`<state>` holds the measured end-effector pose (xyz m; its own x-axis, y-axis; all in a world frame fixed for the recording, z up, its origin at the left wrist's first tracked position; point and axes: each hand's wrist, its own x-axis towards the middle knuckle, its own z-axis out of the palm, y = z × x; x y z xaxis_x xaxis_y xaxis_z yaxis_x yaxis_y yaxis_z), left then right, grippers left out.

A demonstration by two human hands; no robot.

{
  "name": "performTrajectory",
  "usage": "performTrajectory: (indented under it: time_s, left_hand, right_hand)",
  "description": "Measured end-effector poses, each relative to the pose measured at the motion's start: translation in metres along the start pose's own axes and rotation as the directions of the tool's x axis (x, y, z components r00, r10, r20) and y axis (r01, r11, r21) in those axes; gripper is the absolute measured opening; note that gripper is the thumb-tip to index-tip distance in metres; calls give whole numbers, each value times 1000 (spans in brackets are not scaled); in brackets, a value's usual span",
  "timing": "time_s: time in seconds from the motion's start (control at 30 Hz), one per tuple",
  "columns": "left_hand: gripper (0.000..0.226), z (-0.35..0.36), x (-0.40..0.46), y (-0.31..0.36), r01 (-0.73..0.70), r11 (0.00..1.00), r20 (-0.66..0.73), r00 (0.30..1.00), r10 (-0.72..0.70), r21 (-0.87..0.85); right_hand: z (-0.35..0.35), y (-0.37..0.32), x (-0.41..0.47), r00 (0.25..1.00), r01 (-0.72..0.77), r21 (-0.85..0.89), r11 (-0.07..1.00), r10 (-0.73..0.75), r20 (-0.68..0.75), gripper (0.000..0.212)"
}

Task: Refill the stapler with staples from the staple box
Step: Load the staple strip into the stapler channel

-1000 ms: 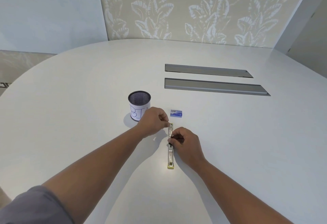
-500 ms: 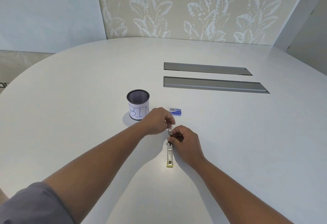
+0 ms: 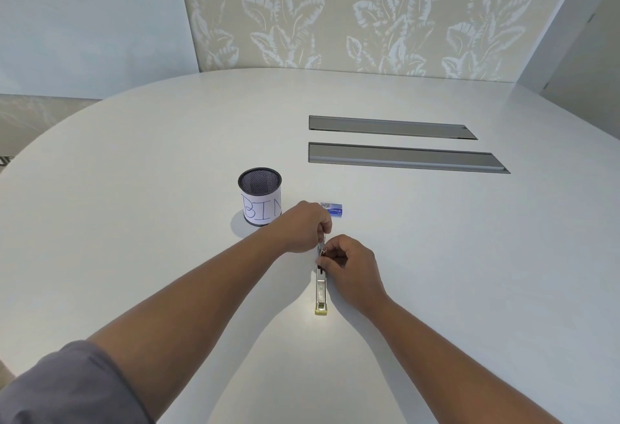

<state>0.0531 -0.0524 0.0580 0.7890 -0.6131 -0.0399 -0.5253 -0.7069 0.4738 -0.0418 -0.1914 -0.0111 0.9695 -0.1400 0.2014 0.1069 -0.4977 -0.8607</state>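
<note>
On the white table [image 3: 134,222] the stapler [image 3: 321,293] lies opened out flat, its long axis running straight away from the person, yellow end nearest. Both hands meet at its far half: the left hand [image 3: 303,227] pinches the raised far end, the right hand [image 3: 349,264] pinches something small at the channel, too small to identify. The box [image 3: 333,210] sits just beyond the left hand, which is nearer it.

Smooth, faintly glossy white table [image 3: 436,256]; shiny metal stapler [image 3: 321,289] with yellowish plastic end; black wire-mesh cup [image 3: 259,185] wrapped in matt white paper; brushed grey metal slots [image 3: 402,157]; printed cardboard staple box [image 3: 333,210].
</note>
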Motion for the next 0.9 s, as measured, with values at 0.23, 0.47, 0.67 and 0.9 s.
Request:
performTrajectory:
  time_s: [0.23,0.47,0.67,0.9]
  left_hand:
    - [26,-6,1,12,-87,987,90,993,75,138]
    - [26,-6,6,16,-64,989,54,997,58,130]
    - [22,7,5,-5,90,985,-60,993,-100,-150]
    - [53,21,-1,-15,303,836,123,953,-278,-457]
  right_hand:
    - [0,0,0,1000,-23,20,1000,22,2,17]
    - [-1,-1,-1,999,-34,53,998,34,7,17]
    - [-1,0,0,1000,-22,48,999,21,12,19]
    - [-1,0,0,1000,-15,35,999,15,7,20]
